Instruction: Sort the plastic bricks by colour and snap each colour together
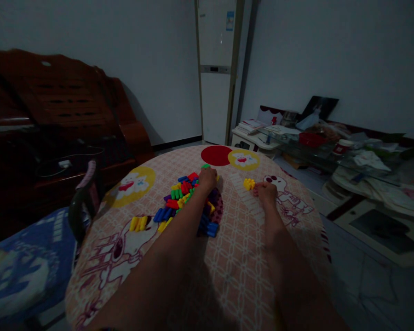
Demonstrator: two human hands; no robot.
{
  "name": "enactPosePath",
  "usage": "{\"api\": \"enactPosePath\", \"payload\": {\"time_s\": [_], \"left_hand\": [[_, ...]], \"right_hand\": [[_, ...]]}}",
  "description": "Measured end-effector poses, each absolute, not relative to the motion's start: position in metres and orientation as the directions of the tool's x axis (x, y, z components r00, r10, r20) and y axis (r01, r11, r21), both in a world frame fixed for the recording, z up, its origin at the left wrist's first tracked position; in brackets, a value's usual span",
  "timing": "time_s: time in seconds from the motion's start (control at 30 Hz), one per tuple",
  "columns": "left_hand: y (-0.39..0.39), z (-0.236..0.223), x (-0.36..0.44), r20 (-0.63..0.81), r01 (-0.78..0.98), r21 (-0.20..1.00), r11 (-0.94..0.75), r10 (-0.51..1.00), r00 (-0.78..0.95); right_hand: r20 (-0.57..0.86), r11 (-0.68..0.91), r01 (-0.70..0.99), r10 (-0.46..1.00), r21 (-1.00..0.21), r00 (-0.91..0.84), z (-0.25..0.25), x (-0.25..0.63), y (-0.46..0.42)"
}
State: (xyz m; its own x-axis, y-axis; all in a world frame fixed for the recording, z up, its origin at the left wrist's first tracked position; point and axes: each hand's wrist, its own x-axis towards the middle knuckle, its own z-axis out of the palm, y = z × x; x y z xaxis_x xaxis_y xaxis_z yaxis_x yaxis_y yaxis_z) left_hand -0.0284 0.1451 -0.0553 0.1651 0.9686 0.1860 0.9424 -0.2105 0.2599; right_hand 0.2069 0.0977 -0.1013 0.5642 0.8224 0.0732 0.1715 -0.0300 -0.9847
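Note:
Plastic building blocks [173, 203] in red, blue, green, yellow and purple lie in a loose pile left of centre on the round table. My left hand [208, 177] reaches over the pile's far right edge with curled fingers. A green block [206, 166] shows just beyond it and a bit of yellow at its right side; what the fingers hold is hidden. My right hand [266, 191] is closed, its fingertips at the right end of a small yellow block cluster [249, 184]. Apart from the pile, yellow blocks [138, 224] lie at the left.
A patterned cloth covers the round table [243, 257]. A chair [84, 197] with a blue cushion stands at the left, before a wooden sofa [69, 110]. At the right is a cluttered glass-topped cabinet [296, 138]. A tall white appliance [215, 101] fills the corner.

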Motion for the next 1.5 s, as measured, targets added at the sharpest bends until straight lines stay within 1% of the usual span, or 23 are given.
{"api": "enactPosePath", "payload": {"time_s": [0.17, 0.3, 0.37, 0.43, 0.53, 0.63, 0.67, 0.7, 0.77, 0.83, 0.87, 0.93, 1.0, 1.1, 1.2, 1.3, 1.4, 1.5], "left_hand": [[0.128, -0.051, -0.019, 0.154, 0.939, 0.291, -0.181, 0.978, 0.141], [0.117, -0.049, 0.001, 0.128, 0.911, 0.346, -0.226, 0.973, 0.193], [0.113, -0.05, 0.014, 0.157, 0.867, 0.412, -0.279, 0.959, 0.234], [0.11, -0.052, 0.028, 0.201, 0.802, 0.506, -0.319, 0.947, 0.25], [0.105, -0.059, 0.044, 0.258, 0.702, 0.633, -0.326, 0.944, 0.206], [0.099, -0.065, 0.051, 0.296, 0.616, 0.718, -0.324, 0.943, 0.152], [0.097, -0.066, 0.051, 0.298, 0.595, 0.737, -0.321, 0.944, 0.14], [0.096, -0.067, 0.05, 0.296, 0.579, 0.752, -0.315, 0.946, 0.13], [0.094, -0.068, 0.046, 0.282, 0.561, 0.774, -0.293, 0.953, 0.109], [0.095, -0.068, 0.04, 0.264, 0.553, 0.789, -0.27, 0.96, 0.091], [0.095, -0.069, 0.038, 0.258, 0.549, 0.793, -0.262, 0.962, 0.087], [0.096, -0.07, 0.034, 0.24, 0.54, 0.805, -0.246, 0.967, 0.083], [0.097, -0.07, 0.033, 0.225, 0.528, 0.817, -0.232, 0.971, 0.078], [0.096, -0.071, 0.034, 0.216, 0.516, 0.829, -0.218, 0.974, 0.064], [0.094, -0.07, 0.035, 0.218, 0.518, 0.828, -0.215, 0.974, 0.056], [0.092, -0.07, 0.037, 0.231, 0.532, 0.816, -0.227, 0.971, 0.061], [0.094, -0.07, 0.041, 0.24, 0.539, 0.806, -0.245, 0.967, 0.081], [0.102, -0.069, 0.049, 0.253, 0.546, 0.788, -0.283, 0.959, 0.131]], "right_hand": [[0.061, -0.044, 0.175, 0.831, -0.984, 0.553, -0.102, 0.207, 0.1], [0.065, -0.025, 0.155, 0.835, -0.988, 0.547, -0.104, 0.208, 0.101], [0.065, -0.018, 0.148, 0.842, -0.989, 0.535, -0.106, 0.209, 0.101], [0.071, -0.014, 0.156, 0.845, -0.988, 0.53, -0.107, 0.21, 0.102], [0.067, -0.03, 0.169, 0.842, -0.985, 0.535, -0.106, 0.21, 0.103], [0.06, -0.067, 0.211, 0.836, -0.975, 0.545, -0.103, 0.21, 0.102], [0.101, -0.058, 0.261, 0.824, -0.964, 0.557, -0.101, 0.21, 0.101], [0.174, -0.033, 0.335, 0.804, -0.942, 0.569, -0.099, 0.21, 0.1], [0.369, 0.038, 0.517, 0.745, -0.855, 0.555, -0.095, 0.211, 0.098], [0.526, 0.107, 0.67, 0.713, -0.735, 0.463, -0.091, 0.21, 0.095], [0.57, 0.131, 0.719, 0.711, -0.683, 0.412, -0.091, 0.208, 0.093], [0.618, 0.168, 0.78, 0.716, -0.603, 0.323, -0.093, 0.205, 0.091], [0.637, 0.186, 0.817, 0.725, -0.546, 0.261, -0.097, 0.202, 0.091], [0.619, 0.198, 0.835, 0.76, -0.513, 0.2, -0.104, 0.199, 0.094], [0.619, 0.227, 0.793, 0.752, -0.565, 0.226, -0.106, 0.2, 0.099], [0.602, 0.243, 0.67, 0.705, -0.701, 0.375, -0.102, 0.204, 0.103], [0.515, 0.239, 0.491, 0.644, -0.838, 0.566, -0.099, 0.209, 0.104], [0.421, 0.244, 0.347, 0.62, -0.906, 0.662, -0.1, 0.214, 0.105]]}}
